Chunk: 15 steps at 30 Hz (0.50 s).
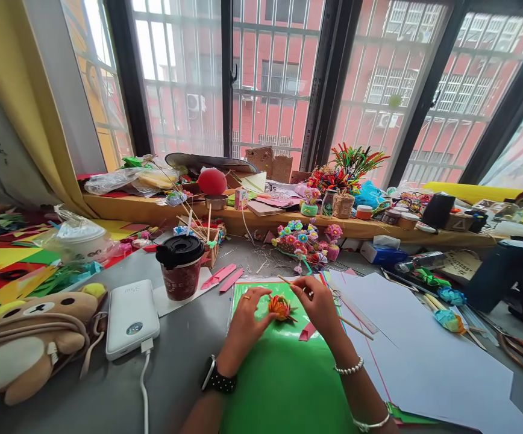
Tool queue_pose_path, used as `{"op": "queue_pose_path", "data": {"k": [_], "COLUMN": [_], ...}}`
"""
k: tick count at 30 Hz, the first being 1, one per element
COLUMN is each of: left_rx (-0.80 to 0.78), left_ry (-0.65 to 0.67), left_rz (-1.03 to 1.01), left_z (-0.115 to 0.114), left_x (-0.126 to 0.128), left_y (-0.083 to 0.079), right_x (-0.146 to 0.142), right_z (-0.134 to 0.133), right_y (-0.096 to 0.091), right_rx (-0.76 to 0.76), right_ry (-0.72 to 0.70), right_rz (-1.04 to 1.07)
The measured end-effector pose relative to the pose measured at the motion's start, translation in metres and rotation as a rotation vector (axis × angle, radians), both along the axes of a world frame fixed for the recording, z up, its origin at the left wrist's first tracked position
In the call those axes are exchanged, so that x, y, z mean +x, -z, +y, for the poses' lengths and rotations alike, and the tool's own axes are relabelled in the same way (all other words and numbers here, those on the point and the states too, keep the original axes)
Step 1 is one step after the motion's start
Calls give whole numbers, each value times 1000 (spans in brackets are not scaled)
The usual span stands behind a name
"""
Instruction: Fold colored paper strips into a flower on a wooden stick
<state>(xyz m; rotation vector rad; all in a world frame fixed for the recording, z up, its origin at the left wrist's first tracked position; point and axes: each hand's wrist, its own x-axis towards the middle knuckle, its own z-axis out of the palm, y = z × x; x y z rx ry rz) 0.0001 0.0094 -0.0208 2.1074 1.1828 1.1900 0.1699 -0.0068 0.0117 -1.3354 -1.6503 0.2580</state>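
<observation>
A small orange, yellow and red paper flower (280,307) with pointed petals is above a glossy green sheet (284,386). My left hand (249,319) has its thumb and fingers closed around the flower's left side. Just to the right, my right hand (316,304) grips a thin wooden stick (355,328), which slants down to the right past the palm. The stick's upper end points to the left, above the flower and apart from it. Under my right hand lies a pink paper strip (307,331).
White paper sheets (424,343) and a clear ruler (356,310) lie to the right. On the left are a lidded coffee cup (181,268), a white power bank (132,319) with a cable, and a plush bear (35,343). Craft flowers (304,241) stand behind, below a crowded window ledge (153,208).
</observation>
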Motion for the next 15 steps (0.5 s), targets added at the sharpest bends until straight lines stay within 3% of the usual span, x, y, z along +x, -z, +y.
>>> {"op": "queue_pose_path", "data": {"k": [2,7,15], "left_rx": [88,70,164], "left_ry": [38,55,26], "left_rz": [94,230,138], "left_z": [4,9,-1], "left_x": [3,13,7], "left_y": [5,12,-2], "right_x": [0,1,6], "right_z": [0,-2,-5], "right_y": [0,-2,-7], "right_rx": [-27,-112,-201], "right_ry": [-20,-91,-254], "right_rz": [-18,-70,-49]}}
